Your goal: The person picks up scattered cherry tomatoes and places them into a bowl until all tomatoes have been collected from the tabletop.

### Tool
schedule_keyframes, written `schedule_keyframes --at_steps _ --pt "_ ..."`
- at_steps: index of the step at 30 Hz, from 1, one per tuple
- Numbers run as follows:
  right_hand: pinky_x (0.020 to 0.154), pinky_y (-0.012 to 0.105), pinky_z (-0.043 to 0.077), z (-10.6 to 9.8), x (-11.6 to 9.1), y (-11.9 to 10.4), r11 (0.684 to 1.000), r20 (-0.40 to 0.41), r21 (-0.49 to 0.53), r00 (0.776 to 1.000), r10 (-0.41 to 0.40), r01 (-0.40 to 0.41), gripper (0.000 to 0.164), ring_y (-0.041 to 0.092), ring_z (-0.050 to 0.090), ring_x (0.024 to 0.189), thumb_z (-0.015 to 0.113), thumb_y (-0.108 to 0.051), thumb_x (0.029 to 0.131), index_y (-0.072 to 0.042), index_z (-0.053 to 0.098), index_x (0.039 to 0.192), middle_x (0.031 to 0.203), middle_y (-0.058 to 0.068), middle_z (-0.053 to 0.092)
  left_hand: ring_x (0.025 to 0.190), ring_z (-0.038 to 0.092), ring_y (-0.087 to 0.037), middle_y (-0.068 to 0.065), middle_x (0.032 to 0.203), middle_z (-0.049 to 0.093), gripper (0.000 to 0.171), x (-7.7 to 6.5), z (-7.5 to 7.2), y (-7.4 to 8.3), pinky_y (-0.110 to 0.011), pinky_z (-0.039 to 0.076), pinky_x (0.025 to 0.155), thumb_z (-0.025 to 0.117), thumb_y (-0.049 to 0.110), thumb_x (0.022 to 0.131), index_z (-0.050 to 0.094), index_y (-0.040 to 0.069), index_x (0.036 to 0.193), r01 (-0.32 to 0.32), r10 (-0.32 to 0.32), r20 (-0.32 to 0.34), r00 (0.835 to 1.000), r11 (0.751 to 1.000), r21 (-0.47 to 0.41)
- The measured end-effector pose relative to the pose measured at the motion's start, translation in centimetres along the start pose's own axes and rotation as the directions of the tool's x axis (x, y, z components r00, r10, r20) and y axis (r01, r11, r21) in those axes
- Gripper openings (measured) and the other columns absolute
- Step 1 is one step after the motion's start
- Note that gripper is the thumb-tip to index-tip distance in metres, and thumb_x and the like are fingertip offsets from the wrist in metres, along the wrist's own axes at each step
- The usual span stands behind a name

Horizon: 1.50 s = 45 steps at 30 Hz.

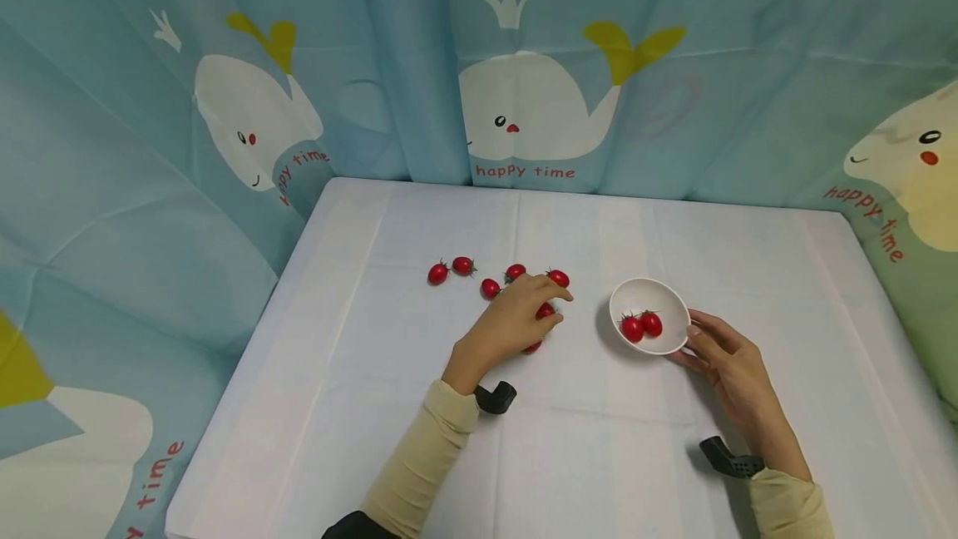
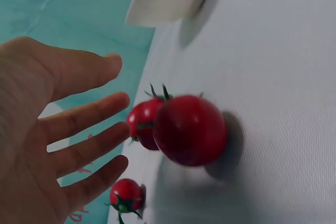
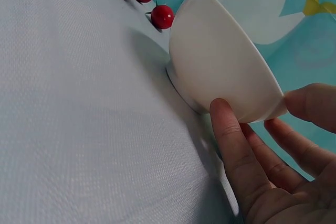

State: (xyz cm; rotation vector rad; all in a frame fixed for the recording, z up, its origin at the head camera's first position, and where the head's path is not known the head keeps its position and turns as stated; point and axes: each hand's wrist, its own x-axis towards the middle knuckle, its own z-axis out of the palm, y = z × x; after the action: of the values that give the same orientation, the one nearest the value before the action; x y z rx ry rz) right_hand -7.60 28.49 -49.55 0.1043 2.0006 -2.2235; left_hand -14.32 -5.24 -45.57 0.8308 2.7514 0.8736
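Note:
My left hand (image 1: 509, 323) hovers over a loose group of cherry tomatoes, its thumb and fingers apart. One cherry tomato (image 1: 545, 311) shows between thumb and fingers in the head view; the left wrist view has a large near tomato (image 2: 190, 130) just beyond the fingertips, with no grip on it. On the right, my right hand (image 1: 735, 368) holds a small white bowl (image 3: 220, 56), thumb at the rim and fingers against its outer side. Inside the bowl lie two cherry tomatoes, one (image 1: 632, 328) beside the other (image 1: 652, 323).
More cherry tomatoes lie on the white-covered table (image 1: 419, 356): a pair at the left, one of them (image 1: 437, 274) nearest the left edge, and others behind the left hand, including a tomato (image 1: 558, 278). A blue whale-print curtain (image 1: 404, 65) borders the table.

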Motion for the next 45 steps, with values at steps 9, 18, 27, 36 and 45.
schedule_keyframes --at_steps 9,18,27,36,45 --pt "0.084 0.023 0.062 0.0 0.1 0.1 0.999 0.004 0.051 1.0 -0.004 0.004 0.032 0.005 0.076 0.101 0.059 -0.007 0.106 -0.011 0.062 0.137 0.121 -0.013 0.072 0.13 0.06 -0.02 0.0 0.136 0.066 0.029 0.0 0.1 -1.3 -0.038 0.048 0.115 0.065 0.024 0.104 0.069 0.019 0.133 0.012 -0.013 0.035 0.999 1.0 0.023" --pt "0.084 0.024 0.062 0.0 0.0 0.0 0.998 0.001 0.067 1.0 -0.006 0.006 0.031 0.007 0.076 0.099 0.059 -0.005 0.106 -0.013 0.064 0.135 0.12 -0.012 0.072 0.129 0.062 -0.02 -0.001 0.131 0.07 0.03 0.1 0.3 -1.6 -0.037 0.047 0.115 0.067 0.025 0.103 0.071 0.015 0.131 0.02 -0.023 0.058 0.998 0.998 0.063" --pt "0.084 0.023 0.062 -0.1 -0.1 0.2 0.998 0.0 0.058 1.0 -0.01 0.01 0.032 0.006 0.076 0.1 0.059 -0.006 0.106 -0.011 0.063 0.137 0.121 -0.012 0.072 0.122 0.064 -0.019 -0.001 0.127 0.07 0.029 0.4 0.6 -2.0 -0.035 0.05 0.111 0.066 0.026 0.104 0.071 0.014 0.13 0.001 -0.003 0.056 0.998 0.999 0.036" --pt "0.085 0.024 0.062 0.0 -0.1 0.1 0.999 -0.008 0.054 1.0 0.0 0.001 0.034 0.003 0.074 0.104 0.06 -0.007 0.106 -0.009 0.061 0.139 0.123 -0.012 0.07 0.125 0.062 -0.018 -0.002 0.133 0.067 0.031 0.8 0.1 -1.1 -0.031 0.05 0.111 0.064 0.027 0.105 0.069 0.013 0.132 -0.08 0.077 0.031 0.997 0.992 0.101" --pt "0.085 0.024 0.062 0.0 -0.1 0.1 0.998 -0.006 0.061 1.0 -0.008 0.008 0.034 0.003 0.074 0.104 0.06 -0.006 0.105 -0.008 0.06 0.14 0.123 -0.012 0.071 0.113 0.062 -0.017 -0.001 0.121 0.067 0.026 1.3 0.0 0.5 -0.024 0.053 0.1 0.065 0.027 0.104 0.071 0.013 0.125 -0.248 0.257 -0.007 0.966 0.937 0.245"
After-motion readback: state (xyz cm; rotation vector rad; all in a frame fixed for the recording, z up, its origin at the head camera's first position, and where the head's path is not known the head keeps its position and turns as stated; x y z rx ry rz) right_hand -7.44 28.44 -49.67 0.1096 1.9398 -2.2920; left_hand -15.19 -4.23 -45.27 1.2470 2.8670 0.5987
